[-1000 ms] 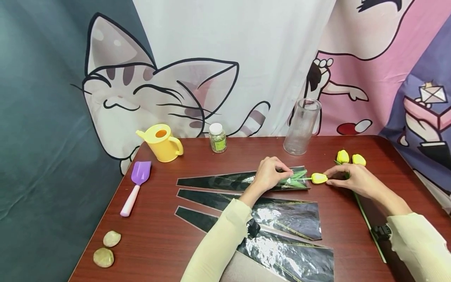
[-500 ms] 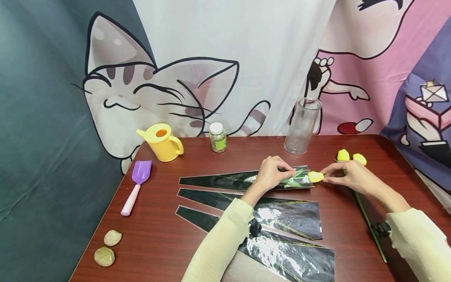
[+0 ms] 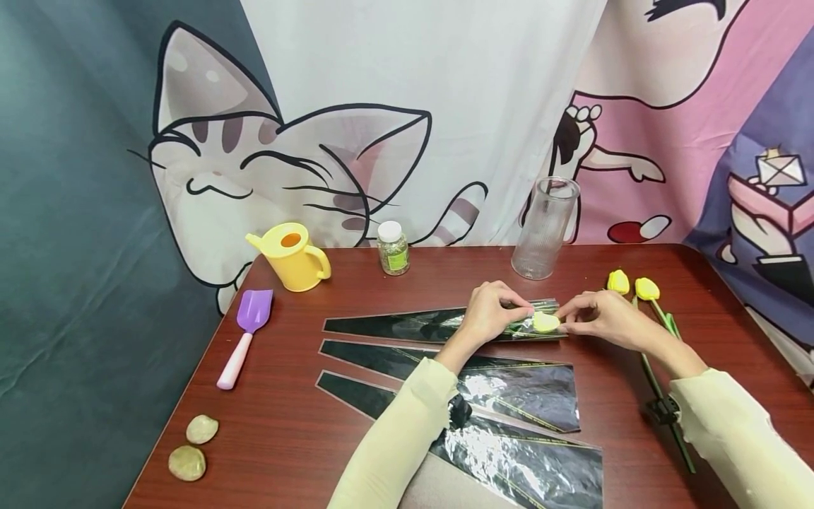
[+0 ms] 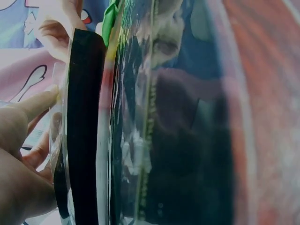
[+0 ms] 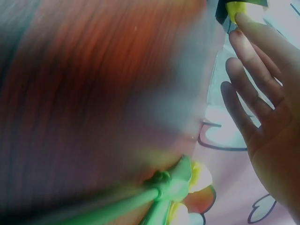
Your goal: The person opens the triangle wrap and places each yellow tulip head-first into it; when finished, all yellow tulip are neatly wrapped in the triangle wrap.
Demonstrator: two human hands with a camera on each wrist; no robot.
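On the table, a black-and-clear flower sleeve [image 3: 394, 326] lies lengthwise. My left hand [image 3: 488, 311] pinches its top layer near the wide end. A yellow tulip [image 3: 545, 322] has its bloom at that end, and its stem is hidden inside the sleeve and behind the hand. Thumb and forefinger of my right hand [image 3: 604, 319] hold the bloom's tip. In the left wrist view, the fingers [image 4: 40, 101] grip the clear film beside a black strip. The right wrist view has the fingertips [image 5: 240, 18] against the yellow bloom, the other fingers spread.
Two flat sleeves [image 3: 547, 396] [image 3: 528, 459] lie nearer me. Two yellow tulips [image 3: 618, 281] [image 3: 647, 288] rest beyond my right forearm. Along the back stand a glass vase [image 3: 543, 237], a jar [image 3: 393, 256] and a yellow watering can [image 3: 295, 267]. A purple scoop [image 3: 254, 311] and two stones [image 3: 187, 463] lie left.
My right hand has moved left, pushing the tulip deeper into the sleeve; its bloom now overlaps the wide end. My left hand has stayed almost in place.
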